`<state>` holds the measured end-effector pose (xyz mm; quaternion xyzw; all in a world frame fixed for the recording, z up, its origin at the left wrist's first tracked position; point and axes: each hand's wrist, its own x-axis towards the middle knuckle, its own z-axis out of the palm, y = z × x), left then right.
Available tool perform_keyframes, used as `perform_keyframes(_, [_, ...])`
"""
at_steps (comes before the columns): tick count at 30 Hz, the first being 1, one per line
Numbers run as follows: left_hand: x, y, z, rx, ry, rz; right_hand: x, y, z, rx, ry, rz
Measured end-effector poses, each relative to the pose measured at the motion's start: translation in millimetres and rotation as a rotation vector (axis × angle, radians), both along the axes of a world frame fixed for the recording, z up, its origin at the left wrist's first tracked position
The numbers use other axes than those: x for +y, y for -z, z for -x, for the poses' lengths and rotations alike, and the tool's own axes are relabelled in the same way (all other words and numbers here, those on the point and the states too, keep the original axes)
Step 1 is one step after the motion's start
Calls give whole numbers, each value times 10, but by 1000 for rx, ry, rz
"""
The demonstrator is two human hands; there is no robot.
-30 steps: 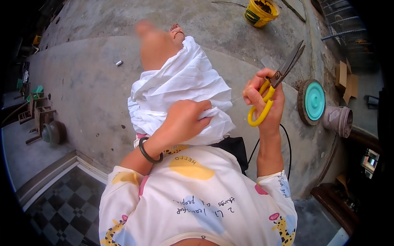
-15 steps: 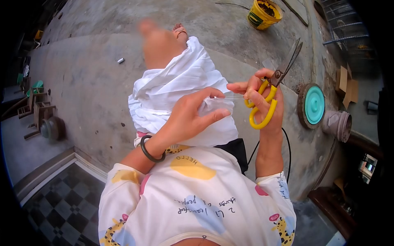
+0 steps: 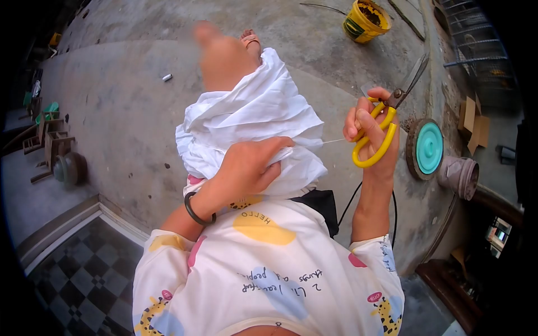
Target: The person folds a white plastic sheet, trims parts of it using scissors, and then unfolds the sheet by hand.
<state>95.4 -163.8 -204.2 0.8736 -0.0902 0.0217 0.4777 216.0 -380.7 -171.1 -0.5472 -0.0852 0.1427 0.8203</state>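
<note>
White cloth (image 3: 241, 115) lies bunched over my lap. My left hand (image 3: 252, 165), with a dark bangle at its wrist, pinches a fold of it between thumb and index finger. To the right, my right hand (image 3: 372, 126) is closed, with yellow-handled scissors (image 3: 386, 144) hooked on its fingers. The blades point up and away, slightly apart, touching no cloth. A thin pale thread (image 3: 334, 141) stretches taut from the cloth's right edge to my right fingertips. Where the fingers grip the thread is partly hidden.
A yellow bucket (image 3: 358, 28) with dark contents stands ahead on the concrete floor. At right are a turquoise lid (image 3: 429, 145), a greyish bucket (image 3: 462, 176) and cardboard (image 3: 476, 126). Small wooden stools (image 3: 50, 145) stand at left. A small white object (image 3: 167, 77) lies on the floor.
My right hand has moved right with the scissors, drawing the thread away from the cloth. My left hand has shifted slightly left and down, its thumb now closed on the cloth.
</note>
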Motion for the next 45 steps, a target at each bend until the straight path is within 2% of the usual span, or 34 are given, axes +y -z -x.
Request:
perform_keyframes(6, [-1,-63,-32,11,24,276,73,138,-68,24,-7,-8])
perform_keyframes(10, [29,-40,-50,231,-80,338,53,252,-123,46,-13,28])
perform_keyframes(16, [2,50,-143,224,-224,402,-161,495,-421,105,-15,441])
perform_keyframes(19, [51,42,-181,264,-290,442,-480,502,-469,189,-145,615])
perform_keyframes(22, [63,45,-210,305,-329,476,-656,355,-323,141,-250,753])
perform_keyframes(25, [56,2,-232,323,-314,489,-699,228,-53,13,-368,667])
perform_keyframes(28, [72,-30,-214,323,-276,446,-571,86,199,5,-622,627])
perform_keyframes(31, [93,5,-152,311,-229,396,-519,178,339,-20,-757,674])
perform_keyframes(35, [40,41,-122,232,-217,366,-641,327,462,227,-903,586])
perform_keyframes(40, [-45,18,-102,184,-199,264,-714,454,550,315,-914,532])
perform_keyframes(45, [-102,28,-45,89,-175,173,-593,504,549,237,-919,506])
